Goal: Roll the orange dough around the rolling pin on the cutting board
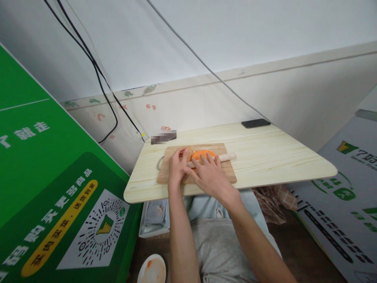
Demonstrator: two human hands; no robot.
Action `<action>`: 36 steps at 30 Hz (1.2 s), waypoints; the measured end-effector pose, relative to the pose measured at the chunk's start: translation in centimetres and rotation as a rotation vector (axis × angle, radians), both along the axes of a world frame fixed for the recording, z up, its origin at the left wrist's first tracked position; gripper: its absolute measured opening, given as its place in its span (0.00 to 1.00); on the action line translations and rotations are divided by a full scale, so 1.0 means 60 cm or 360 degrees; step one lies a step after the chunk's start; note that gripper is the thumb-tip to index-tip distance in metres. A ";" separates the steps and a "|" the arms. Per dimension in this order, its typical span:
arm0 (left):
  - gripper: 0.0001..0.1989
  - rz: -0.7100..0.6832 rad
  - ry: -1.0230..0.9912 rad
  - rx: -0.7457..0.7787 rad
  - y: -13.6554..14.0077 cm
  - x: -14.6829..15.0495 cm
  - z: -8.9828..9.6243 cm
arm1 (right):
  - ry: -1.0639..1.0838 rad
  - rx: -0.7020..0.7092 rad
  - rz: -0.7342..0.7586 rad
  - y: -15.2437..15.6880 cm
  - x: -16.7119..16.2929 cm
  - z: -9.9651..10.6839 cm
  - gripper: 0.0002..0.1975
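Both hands are at a wooden board [231, 175] lying near the front edge of a pale wood-grain table [282, 157]. An orange piece [203, 153], rounded and elongated, lies on the board towards its far side, just beyond the fingers; the material cannot be identified. A pale rod [227, 157] lies on the near side of the piece, running under the right hand, its right end projecting past the board's edge.

Left hand [177, 167]: at the left part of the board, fingers bent and close together, tips by the left end of the orange piece. Cannot tell whether they grip anything; the hand itself hides the contact. Right hand [210, 175]: palm down, fingers partly spread and reaching forward across the rod, tips near the orange piece. Whether they close round the rod or only rest on it cannot be told. The right thumb reaches towards the left hand, and the two hands meet or overlap there.

Surroundings: metal loop [159, 162] at the board's left edge; dark phone [255, 123] at the table's far right; dark object [163, 137], partly pixelated, at far left. Below table level: white plate [152, 270] with orange-red stains, and an open white box [153, 232] with bagged contents.
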State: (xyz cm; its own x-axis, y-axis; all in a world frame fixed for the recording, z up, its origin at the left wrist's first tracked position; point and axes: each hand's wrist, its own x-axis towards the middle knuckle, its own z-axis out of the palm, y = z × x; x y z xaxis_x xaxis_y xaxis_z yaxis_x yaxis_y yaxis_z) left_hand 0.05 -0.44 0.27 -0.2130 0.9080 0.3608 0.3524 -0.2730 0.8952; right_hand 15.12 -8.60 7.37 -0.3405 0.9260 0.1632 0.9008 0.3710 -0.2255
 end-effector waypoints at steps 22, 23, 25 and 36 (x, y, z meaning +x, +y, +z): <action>0.13 -0.0030 -0.0015 0.0010 -0.004 0.001 0.005 | -0.0030 0.0045 -0.0047 0.022 -0.006 -0.004 0.32; 0.13 -0.0027 -0.0010 0.0007 -0.004 0.001 0.006 | -0.0028 0.0044 -0.0039 0.019 -0.004 -0.003 0.32; 0.13 -0.0021 0.0003 0.0001 -0.003 0.001 0.006 | -0.0020 0.0042 -0.0015 0.011 0.000 -0.001 0.32; 0.13 -0.0027 -0.0011 0.0008 -0.006 0.000 0.001 | 0.0002 0.0061 0.0027 0.022 0.001 -0.008 0.31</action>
